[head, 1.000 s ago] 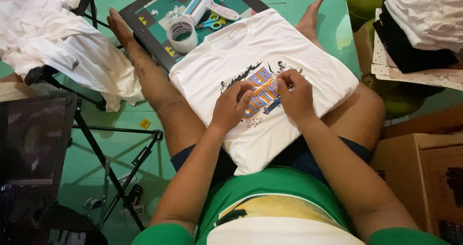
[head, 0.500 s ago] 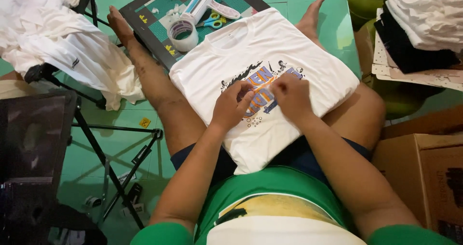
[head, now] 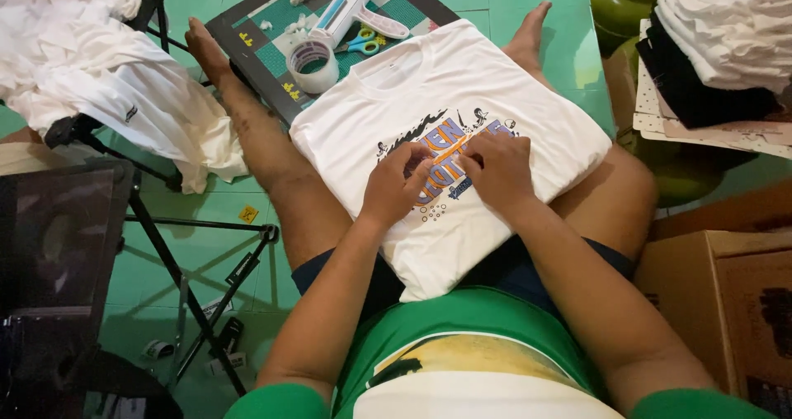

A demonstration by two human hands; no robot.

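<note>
A folded white T-shirt (head: 412,89) with a blue and orange print (head: 450,167) lies across my lap. My left hand (head: 396,184) rests on the print with its fingertips curled onto the fabric. My right hand (head: 499,167) lies beside it on the print, fingers pinching at the design. The two hands almost touch over the middle of the print. Whether either finger pinch holds a thin piece of the design, I cannot tell.
A dark cutting mat (head: 272,31) on the green floor carries a tape roll (head: 312,63), scissors (head: 363,44) and a white tool (head: 351,7). White shirts (head: 91,81) drape a black stand at left. Stacked clothes (head: 718,48) and a cardboard box (head: 734,303) sit at right.
Both hands stayed on the print, shifting slightly; the right hand's fingers slid a little toward the left hand.
</note>
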